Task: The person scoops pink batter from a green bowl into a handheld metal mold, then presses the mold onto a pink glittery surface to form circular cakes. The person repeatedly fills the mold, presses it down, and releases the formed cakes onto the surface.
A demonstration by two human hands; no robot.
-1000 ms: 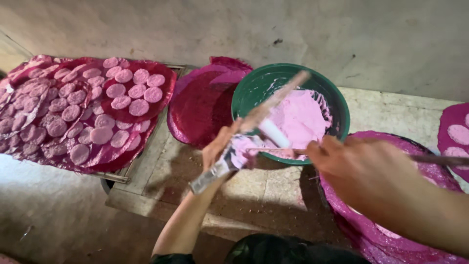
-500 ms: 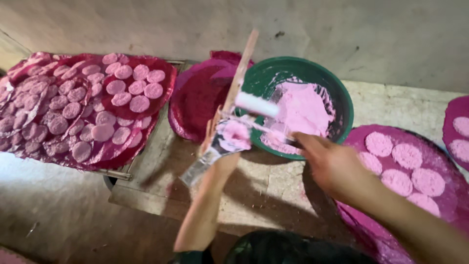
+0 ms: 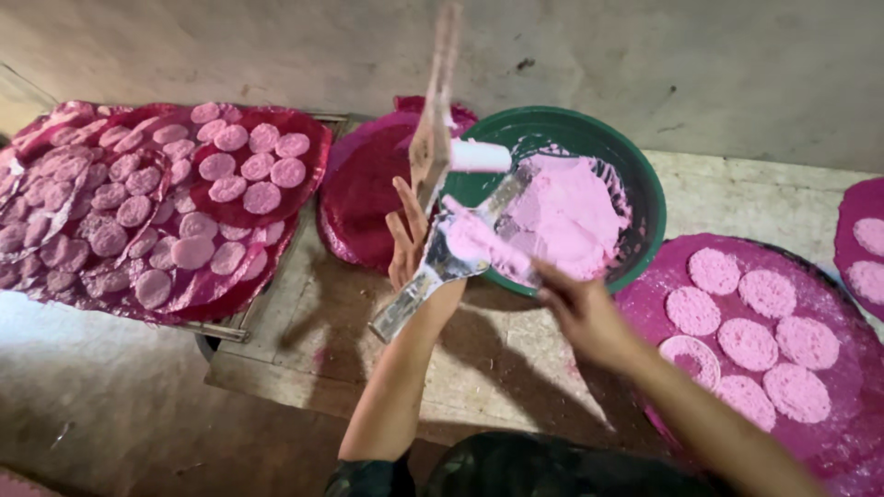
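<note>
Your left hand [image 3: 408, 235] grips a metal mould [image 3: 433, 267] smeared with pink paste; your right hand [image 3: 580, 313] seems to grip a blurred scraper at it. The near tray [image 3: 833, 442] holds six discs and one ring outline, with room left. The green basin [image 3: 645, 198] still holds paste.

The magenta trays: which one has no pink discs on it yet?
The bare magenta tray left of the green basin; the other trays all carry pink discs.
</note>
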